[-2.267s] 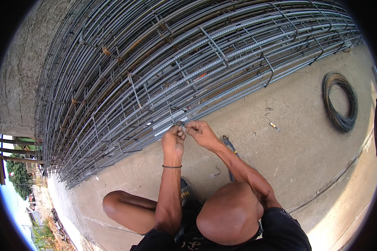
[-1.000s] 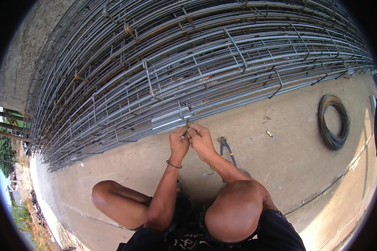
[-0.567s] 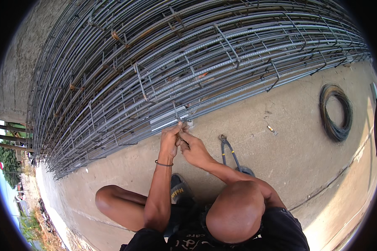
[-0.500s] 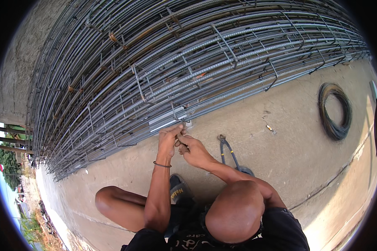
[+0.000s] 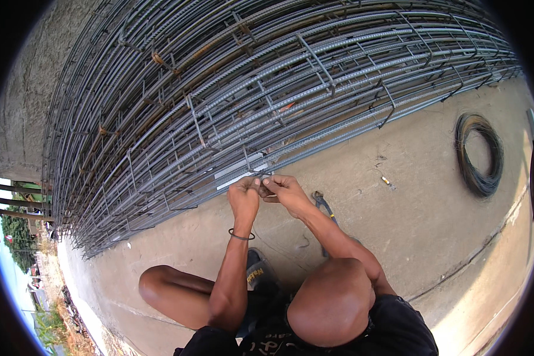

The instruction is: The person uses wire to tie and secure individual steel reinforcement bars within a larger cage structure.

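Note:
Both hands meet at the lower near edge of a long rebar cage (image 5: pixel 291 113), just in front of a bent stirrup. My left hand (image 5: pixel 243 197) is closed, thumb and finger pinching what looks like thin tie wire. Beside it, my right hand (image 5: pixel 286 194) is also closed in a pinch on the wire, fingertips almost touching the left ones. The wire between the fingers is barely visible. End-cutting nippers (image 5: pixel 321 204) with dark and yellow handles lie on the concrete, partly covered by my right forearm.
A coil of dark tie wire (image 5: pixel 497 160) lies on the concrete floor (image 5: pixel 409 231) at the right. Nearer is a small cigarette-like stub (image 5: pixel 386 180). A pale flat strip (image 5: pixel 241 171) lies under the bars. A rough wall (image 5: pixel 21 107) rises at the far left.
My right hand has moved up and right, level with the left, and its forearm now covers more of the nippers. My left hand has shifted slightly right. The view has tilted a little.

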Action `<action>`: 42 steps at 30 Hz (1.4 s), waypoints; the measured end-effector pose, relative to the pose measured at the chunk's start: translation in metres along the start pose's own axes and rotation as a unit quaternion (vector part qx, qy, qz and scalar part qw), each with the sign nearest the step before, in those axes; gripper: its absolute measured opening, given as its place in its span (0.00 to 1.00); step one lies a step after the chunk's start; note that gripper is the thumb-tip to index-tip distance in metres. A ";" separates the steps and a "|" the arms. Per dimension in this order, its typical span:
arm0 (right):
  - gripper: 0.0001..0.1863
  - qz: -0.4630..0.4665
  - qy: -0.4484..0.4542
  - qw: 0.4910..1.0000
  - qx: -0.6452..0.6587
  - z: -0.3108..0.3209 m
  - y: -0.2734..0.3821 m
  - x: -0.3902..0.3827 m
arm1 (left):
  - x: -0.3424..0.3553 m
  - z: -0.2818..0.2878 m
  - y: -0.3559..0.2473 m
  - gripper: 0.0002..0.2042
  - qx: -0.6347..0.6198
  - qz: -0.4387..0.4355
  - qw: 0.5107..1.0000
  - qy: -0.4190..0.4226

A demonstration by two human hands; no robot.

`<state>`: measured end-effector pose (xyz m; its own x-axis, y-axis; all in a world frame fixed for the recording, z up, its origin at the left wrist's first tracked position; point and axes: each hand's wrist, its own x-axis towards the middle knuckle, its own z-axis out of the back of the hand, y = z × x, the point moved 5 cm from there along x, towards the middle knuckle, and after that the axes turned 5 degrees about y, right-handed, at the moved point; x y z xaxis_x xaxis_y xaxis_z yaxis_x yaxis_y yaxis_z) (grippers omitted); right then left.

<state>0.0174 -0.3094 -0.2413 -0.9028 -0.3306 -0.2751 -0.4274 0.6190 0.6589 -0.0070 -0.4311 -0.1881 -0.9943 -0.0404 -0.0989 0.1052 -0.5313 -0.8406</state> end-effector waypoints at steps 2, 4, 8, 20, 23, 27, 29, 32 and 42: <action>0.11 -0.010 0.005 1.000 -0.013 0.003 0.000 0.007 | 0.005 0.003 0.003 0.05 -0.047 0.028 0.998 -0.014; 0.10 -0.018 0.010 0.999 -0.029 0.003 -0.001 0.009 | 0.002 0.002 0.003 0.04 -0.084 0.071 0.994 -0.018; 0.08 -0.016 0.015 0.999 0.039 0.005 -0.007 0.010 | -0.006 -0.005 -0.003 0.04 -0.200 0.163 0.966 -0.011; 0.05 0.127 0.020 0.973 -0.192 0.002 0.020 0.006 | -0.015 -0.002 -0.022 0.07 -0.360 0.155 0.920 -0.009; 0.02 0.236 -0.077 0.859 -0.448 0.002 0.030 0.001 | -0.016 -0.003 -0.014 0.06 -0.371 0.181 0.911 -0.013; 0.04 0.421 -0.135 0.699 -0.562 -0.008 0.034 -0.011 | -0.018 0.001 0.002 0.05 -0.373 0.170 0.912 -0.002; 0.03 0.416 -0.146 0.693 -0.571 -0.008 0.035 -0.011 | -0.019 0.006 0.005 0.06 -0.331 0.133 0.934 0.004; 0.01 0.339 -0.181 0.712 -0.587 -0.007 0.041 -0.010 | -0.022 -0.005 0.013 0.06 -0.342 0.142 0.929 -0.003; 0.07 -0.004 -0.203 0.932 -0.299 -0.010 0.040 0.014 | -0.027 -0.044 0.033 0.11 -0.576 0.174 0.796 0.061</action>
<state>-0.0121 -0.2968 -0.2121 -0.8948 0.0391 -0.4448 -0.4416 0.0698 0.8945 0.0241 -0.4108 -0.2369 -0.8997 0.1040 -0.4240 0.3903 0.6264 -0.6747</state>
